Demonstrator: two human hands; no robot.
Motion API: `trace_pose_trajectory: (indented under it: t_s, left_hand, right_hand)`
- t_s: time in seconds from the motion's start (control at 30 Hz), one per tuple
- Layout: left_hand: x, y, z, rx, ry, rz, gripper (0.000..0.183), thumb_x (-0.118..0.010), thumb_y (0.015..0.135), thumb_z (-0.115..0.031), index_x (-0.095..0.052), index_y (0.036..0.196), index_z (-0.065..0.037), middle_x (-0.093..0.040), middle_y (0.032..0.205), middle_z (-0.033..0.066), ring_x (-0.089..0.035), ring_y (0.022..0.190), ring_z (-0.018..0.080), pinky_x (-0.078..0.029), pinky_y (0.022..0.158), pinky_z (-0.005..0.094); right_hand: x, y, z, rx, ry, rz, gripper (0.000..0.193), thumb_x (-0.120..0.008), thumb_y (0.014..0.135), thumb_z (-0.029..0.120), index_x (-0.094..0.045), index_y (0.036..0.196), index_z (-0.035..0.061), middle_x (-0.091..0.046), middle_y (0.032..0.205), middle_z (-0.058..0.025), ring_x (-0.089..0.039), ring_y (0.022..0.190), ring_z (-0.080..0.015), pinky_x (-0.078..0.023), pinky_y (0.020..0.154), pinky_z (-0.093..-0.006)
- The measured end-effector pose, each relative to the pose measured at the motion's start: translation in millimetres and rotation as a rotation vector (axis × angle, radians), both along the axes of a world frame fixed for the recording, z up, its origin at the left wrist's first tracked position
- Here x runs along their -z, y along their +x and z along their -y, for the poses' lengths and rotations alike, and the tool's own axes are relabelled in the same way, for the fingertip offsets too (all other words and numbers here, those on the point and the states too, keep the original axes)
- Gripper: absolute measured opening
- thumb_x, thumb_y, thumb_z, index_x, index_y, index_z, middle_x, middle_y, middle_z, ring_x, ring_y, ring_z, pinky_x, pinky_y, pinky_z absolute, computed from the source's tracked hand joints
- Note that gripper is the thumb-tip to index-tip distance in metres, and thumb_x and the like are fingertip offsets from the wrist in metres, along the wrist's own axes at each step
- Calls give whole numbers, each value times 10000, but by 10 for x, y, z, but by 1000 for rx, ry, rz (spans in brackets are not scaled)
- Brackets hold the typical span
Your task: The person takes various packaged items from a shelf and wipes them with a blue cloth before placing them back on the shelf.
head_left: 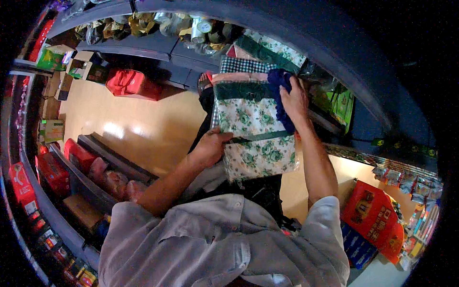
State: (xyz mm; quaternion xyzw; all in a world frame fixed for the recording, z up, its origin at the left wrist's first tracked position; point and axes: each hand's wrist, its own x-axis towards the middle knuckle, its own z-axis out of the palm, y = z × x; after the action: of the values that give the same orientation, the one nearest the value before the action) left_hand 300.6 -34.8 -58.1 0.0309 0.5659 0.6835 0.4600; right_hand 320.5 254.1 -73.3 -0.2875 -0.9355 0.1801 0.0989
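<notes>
A flat, folded floral cloth point(260, 155), white with green roses and dark green bands, lies across my lap in what looks like clear plastic wrap. My left hand point(210, 147) grips its left edge, thumb on top. At its upper right corner my right hand point(294, 100) is closed on a bunched dark blue cloth point(278, 79), which lies against the floral one. A black-and-white checked cloth point(244, 64) shows from beneath, its far part sticking out. Another floral piece point(276, 45) with a green band rests beyond it by the shelf.
Shelves with wrapped goods point(167, 24) curve across the far side. A red bag point(131, 84) stands on the wooden floor point(129, 124). Low shelves with red boxes point(51, 171) run along the left. A large red box point(373, 217) stands at the right, and green packets point(334, 105) sit beyond my right arm.
</notes>
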Motion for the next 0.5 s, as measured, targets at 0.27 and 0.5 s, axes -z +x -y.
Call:
trace_pose_trajectory:
  t_s: [0.27,0.5]
  left_hand:
    - [-361,-177,-114,-116,106,586,373,-360,995,-315,-490,1200,-33,-604,1128,144,-597,1011,285,-485,895,443]
    - [304,-138,-91,-208,281,580,305,-440,973,-218,-478,1189,-6,-595,1130,137,-590,1028,286,-457,940,464]
  right_hand:
    - [-277,1017,1481,-628,-519,-66,481,-679,722,116,-563,1189,130,-538,1201,-113,-522,1128,-309,-436,954,-369]
    - [53,1139,161,-22,66,37,476,-617,821,214,-492,1281,232,-512,1262,-166,-545,1082,-367,-486,860,-439]
